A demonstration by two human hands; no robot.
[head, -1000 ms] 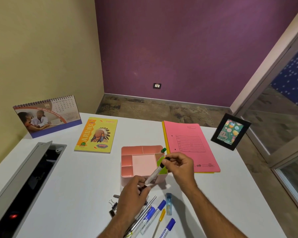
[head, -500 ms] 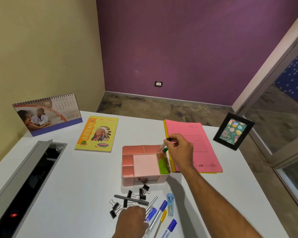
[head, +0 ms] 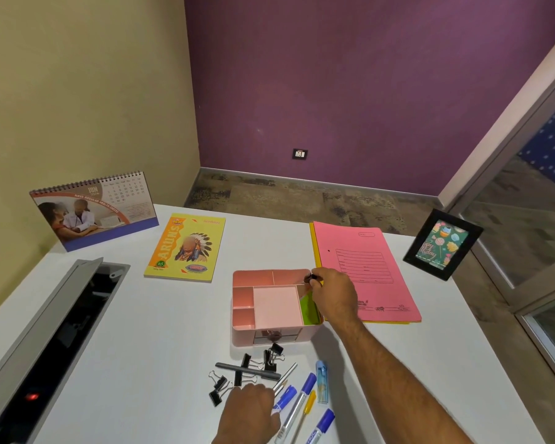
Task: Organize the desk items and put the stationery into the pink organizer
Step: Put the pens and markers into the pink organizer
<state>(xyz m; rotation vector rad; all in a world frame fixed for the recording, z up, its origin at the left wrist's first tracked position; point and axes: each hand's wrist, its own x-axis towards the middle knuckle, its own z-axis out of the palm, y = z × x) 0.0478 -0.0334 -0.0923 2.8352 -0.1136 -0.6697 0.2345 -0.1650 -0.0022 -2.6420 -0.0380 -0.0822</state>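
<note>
**Over the organizer's far-right corner: pen going in, loose stock waiting**

At the far-right corner of the pink organizer (head: 271, 310) we find the right hand (head: 334, 294) with fingertips pinched on the dark top of a pen (head: 310, 278), most of which is hidden below the rim. The left hand (head: 252, 408) rests curled over the pile of pens (head: 297, 402) at the near edge of the white desk (head: 161, 331); whether it grips one, we cannot tell.

Handling, as we judge it: the pens are light, stiff and smooth, likely to roll, and are best taken mid-barrel. The binder clips (head: 237, 373), about 5 in view, are small and springy; their wire loops offer the easiest hold. The grey pen (head: 247, 370) lies across them and should come off first. The blue correction pen (head: 321, 381) lies just beside the pile.

Room for moving: the organizer sits mid-desk with open surface to its left and in front. The pink folder (head: 366, 270) lies just beside its right wall, under the right wrist. We note an open cable tray (head: 61, 322) well to the left. The yellow notebook (head: 186, 246), desk calendar (head: 93, 209) and photo frame (head: 441, 245) stand well apart along the far side.
</note>
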